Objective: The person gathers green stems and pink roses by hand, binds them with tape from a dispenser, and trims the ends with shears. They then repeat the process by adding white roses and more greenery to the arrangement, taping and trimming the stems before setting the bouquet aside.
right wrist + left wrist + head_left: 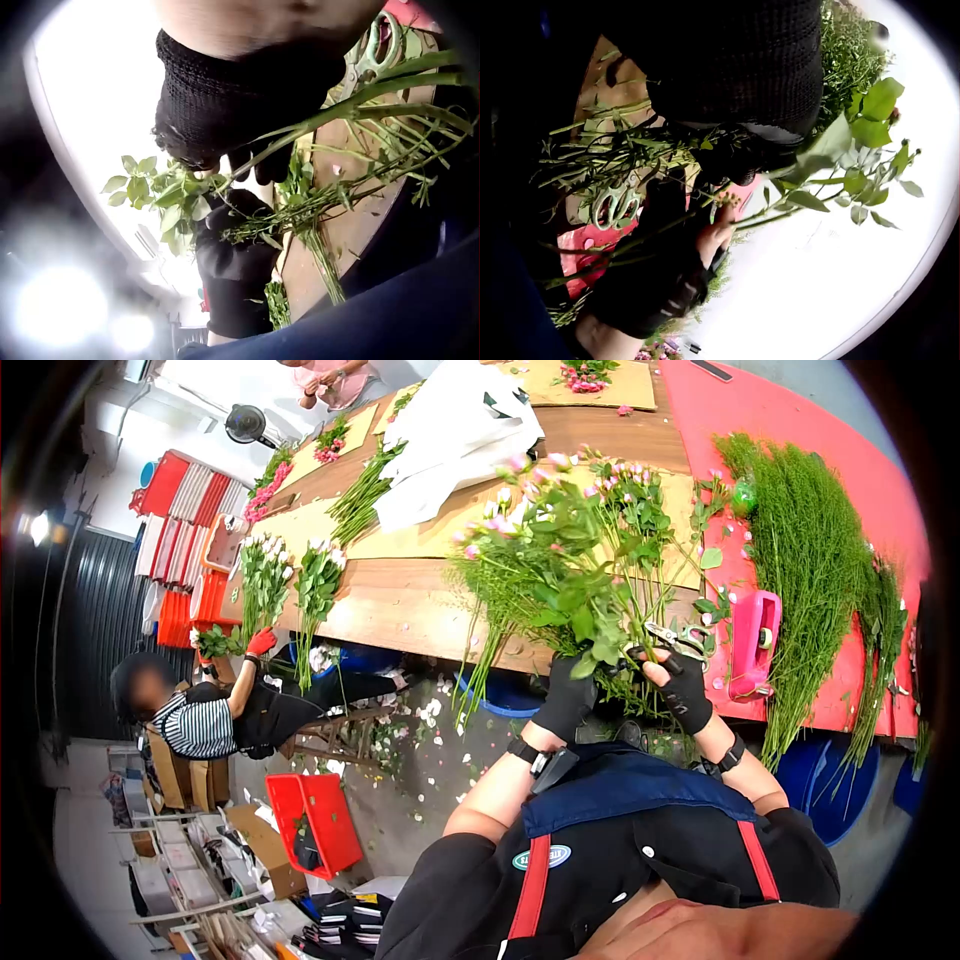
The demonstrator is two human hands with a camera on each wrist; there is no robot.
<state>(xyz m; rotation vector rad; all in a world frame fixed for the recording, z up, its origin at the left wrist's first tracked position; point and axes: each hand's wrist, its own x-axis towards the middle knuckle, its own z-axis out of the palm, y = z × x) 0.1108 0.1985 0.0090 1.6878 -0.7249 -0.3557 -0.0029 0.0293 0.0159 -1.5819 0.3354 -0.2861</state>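
In the head view, my left hand, in a black glove, is close to the table's front edge. It grips a bunch of thin green sprigs, whose stems also show in the left wrist view. Beside it my right hand, in a black glove with bare thumb and fingertips, pinches a leafy stem. That stem's leaves spread out beyond both hands. Pink roses and fine greenery lie just past the hands. Green-handled scissors rest beside the right hand.
A pink tape dispenser and long green sprays lie on the red cloth at right. White wrapping covers part of the wooden table. At left, another person handles roses. A red crate stands on the floor.
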